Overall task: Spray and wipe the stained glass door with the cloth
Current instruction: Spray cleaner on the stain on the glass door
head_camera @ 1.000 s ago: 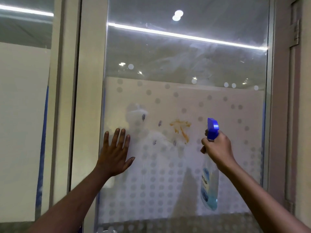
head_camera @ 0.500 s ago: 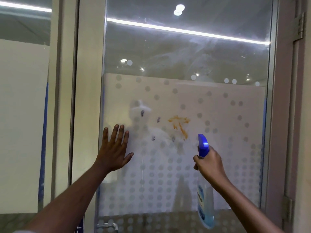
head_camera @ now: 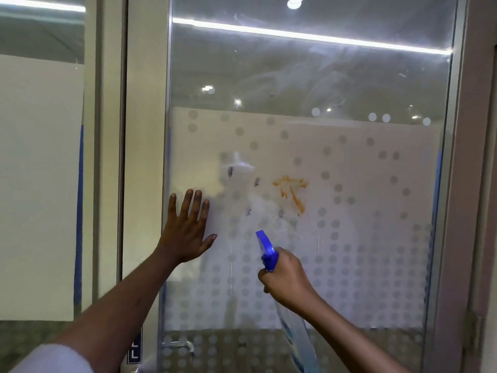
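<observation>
The glass door (head_camera: pixel 376 184) fills the view, its lower half frosted with dots. An orange smear (head_camera: pixel 291 191) sits near its middle, with small dark marks (head_camera: pixel 256 181) to its left. My left hand (head_camera: pixel 187 230) lies flat on the glass by the left edge, fingers spread, holding nothing. My right hand (head_camera: pixel 286 281) grips a spray bottle (head_camera: pixel 295 335) with a blue trigger head (head_camera: pixel 266 250), nozzle tilted up-left, below the stains. Thin wet streaks run down the glass under the marks. No cloth is in view.
A pale door frame (head_camera: pixel 142 157) stands to the left, with another glass panel (head_camera: pixel 40 184) beyond it. On the right, the brownish frame (head_camera: pixel 473 184) carries a hinge (head_camera: pixel 474 329). A metal door handle (head_camera: pixel 178 345) shows at the bottom left of the door.
My right hand has dropped and shifted left with the spray bottle, tilting the nozzle up-left. My left hand stays flat on the glass. The view has moved closer.
</observation>
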`<action>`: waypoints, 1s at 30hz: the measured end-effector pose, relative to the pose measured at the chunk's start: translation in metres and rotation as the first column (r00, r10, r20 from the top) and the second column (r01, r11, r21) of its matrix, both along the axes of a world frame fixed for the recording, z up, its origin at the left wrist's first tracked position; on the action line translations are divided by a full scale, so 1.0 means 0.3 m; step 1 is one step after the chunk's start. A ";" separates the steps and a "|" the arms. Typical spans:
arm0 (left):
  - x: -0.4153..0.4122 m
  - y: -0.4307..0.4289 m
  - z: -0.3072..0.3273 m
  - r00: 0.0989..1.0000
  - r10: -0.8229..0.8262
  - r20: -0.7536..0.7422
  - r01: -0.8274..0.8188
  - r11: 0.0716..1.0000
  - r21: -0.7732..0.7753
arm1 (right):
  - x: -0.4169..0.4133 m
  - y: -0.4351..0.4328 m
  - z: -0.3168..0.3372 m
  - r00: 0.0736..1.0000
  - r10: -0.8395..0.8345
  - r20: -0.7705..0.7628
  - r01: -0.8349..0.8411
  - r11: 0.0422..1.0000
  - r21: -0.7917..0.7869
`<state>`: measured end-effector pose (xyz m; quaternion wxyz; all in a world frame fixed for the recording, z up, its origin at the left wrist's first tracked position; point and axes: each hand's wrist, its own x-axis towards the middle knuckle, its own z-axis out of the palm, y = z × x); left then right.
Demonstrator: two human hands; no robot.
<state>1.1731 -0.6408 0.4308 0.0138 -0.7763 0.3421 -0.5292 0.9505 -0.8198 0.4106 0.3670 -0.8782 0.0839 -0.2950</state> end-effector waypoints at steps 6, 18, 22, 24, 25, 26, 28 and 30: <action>-0.016 0.003 -0.001 0.998 0.047 -0.047 -0.045 0.999 0.026 | 0.024 0.016 -0.020 0.997 0.081 0.008 -0.081 0.995 0.061; -0.113 0.087 -0.097 0.966 0.206 -0.155 -0.215 0.976 -0.038 | 0.115 0.072 -0.106 0.973 0.223 0.060 -0.228 0.968 0.100; -0.166 0.170 -0.151 0.922 0.313 -0.228 -0.329 0.943 -0.038 | 0.172 0.140 -0.142 0.958 0.286 0.031 -0.287 0.955 0.078; -0.212 0.201 -0.179 0.896 0.371 -0.245 -0.387 0.922 -0.019 | 0.191 0.188 -0.156 0.936 0.353 0.001 -0.352 0.932 0.084; -0.230 0.230 -0.198 0.885 0.391 -0.254 -0.406 0.914 -0.008 | 0.196 0.226 -0.163 0.921 0.390 -0.001 -0.387 0.916 0.109; -0.252 0.270 -0.219 0.865 0.421 -0.275 -0.433 0.901 0.018 | 0.201 0.271 -0.172 0.907 0.420 0.008 -0.418 0.901 0.113; -0.321 0.370 -0.265 0.819 0.483 -0.309 -0.500 0.866 0.027 | 0.206 0.359 -0.194 0.876 0.482 -0.011 -0.477 0.871 0.120; -0.483 0.671 -0.337 0.719 0.604 -0.345 -0.638 0.769 0.018 | 0.148 0.640 -0.235 0.762 0.644 -0.060 -0.633 0.762 0.134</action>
